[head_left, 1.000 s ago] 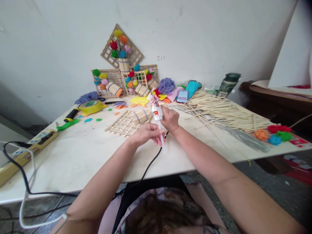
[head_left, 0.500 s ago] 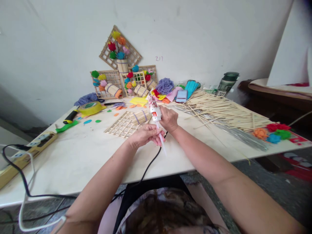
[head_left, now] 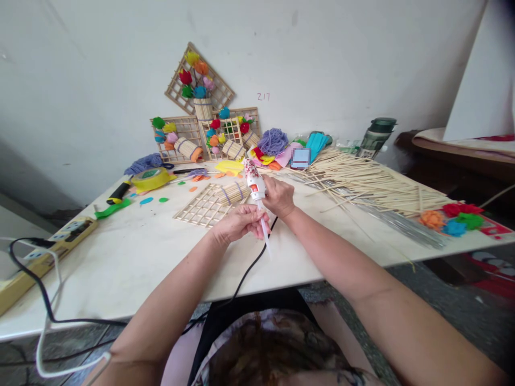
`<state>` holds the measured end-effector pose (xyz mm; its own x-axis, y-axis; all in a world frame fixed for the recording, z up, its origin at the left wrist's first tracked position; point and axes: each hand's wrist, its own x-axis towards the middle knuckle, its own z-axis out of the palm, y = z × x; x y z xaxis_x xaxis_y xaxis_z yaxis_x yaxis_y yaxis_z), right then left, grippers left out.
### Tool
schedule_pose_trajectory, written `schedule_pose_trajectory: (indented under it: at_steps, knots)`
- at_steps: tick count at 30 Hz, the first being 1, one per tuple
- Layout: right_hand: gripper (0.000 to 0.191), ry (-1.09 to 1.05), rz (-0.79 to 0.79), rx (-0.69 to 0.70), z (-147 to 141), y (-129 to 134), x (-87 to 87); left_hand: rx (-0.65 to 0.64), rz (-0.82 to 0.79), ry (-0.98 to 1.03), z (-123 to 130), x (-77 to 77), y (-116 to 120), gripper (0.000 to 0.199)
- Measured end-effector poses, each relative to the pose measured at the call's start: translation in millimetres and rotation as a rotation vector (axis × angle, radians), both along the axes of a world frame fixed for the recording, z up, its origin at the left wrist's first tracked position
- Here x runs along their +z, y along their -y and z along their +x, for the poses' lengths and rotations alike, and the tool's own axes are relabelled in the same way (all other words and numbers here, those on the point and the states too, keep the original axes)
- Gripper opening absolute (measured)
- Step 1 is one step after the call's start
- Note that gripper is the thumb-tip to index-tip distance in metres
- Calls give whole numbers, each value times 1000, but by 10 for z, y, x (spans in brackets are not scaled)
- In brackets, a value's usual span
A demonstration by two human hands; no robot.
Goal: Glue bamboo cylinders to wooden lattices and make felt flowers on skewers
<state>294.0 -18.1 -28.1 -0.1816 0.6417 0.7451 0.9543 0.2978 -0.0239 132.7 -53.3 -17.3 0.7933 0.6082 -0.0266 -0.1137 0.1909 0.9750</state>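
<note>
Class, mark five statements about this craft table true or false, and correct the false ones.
1. The right hand grips the glue gun. True.
2. The left hand holds scissors. False: the left hand holds the pale glue stick at the gun's back end.
3. A rolled stick bundle lies on the flat lattice. True.
4. The power strip is at the table's right end. False: the power strip is at the left end.
5. The yellow tape roll lies left of the flat lattice. True.

Held pointing forward, the white, red-speckled glue gun [head_left: 253, 180] has 1 translucent glue stick [head_left: 267, 244] protruding from its rear.
</note>
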Motion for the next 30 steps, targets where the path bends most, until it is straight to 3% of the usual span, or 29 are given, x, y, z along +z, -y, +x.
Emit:
schedule_pose_trajectory:
  at_steps: [7,9,11,14,15,17,20,23,30]
  knots:
    - [42,-75,-79,-40,-23,-5,-38,42,130,-124,-37,66,-22,46]
    - [41,-119,-101,-70,-17,-26,-47,121,234,-183,-131,124,-55,48]
    - [39,-173,-124,-94,-10,-41,-41,323,409,-259,-267,179,-119,45]
    - [37,-249,-178,-50,-2,-29,3,844,672,-458,-503,211,-275,39]
    - [37,-268,-207,-17,1,-18,22,1006,710,-573,-576,203,-333,36]
    - [34,-290,-277,65,15,3,54,1174,768,-869,-696,164,-437,31]
    - [27,-272,-358,242,50,0,68,1163,771,-1108,-792,81,-535,36]
    - [21,-245,-428,416,90,-41,61,1100,780,-1107,-807,2,-577,43]
    - [15,-332,-662,461,158,-84,90,977,736,-1044,-770,-126,-652,40]
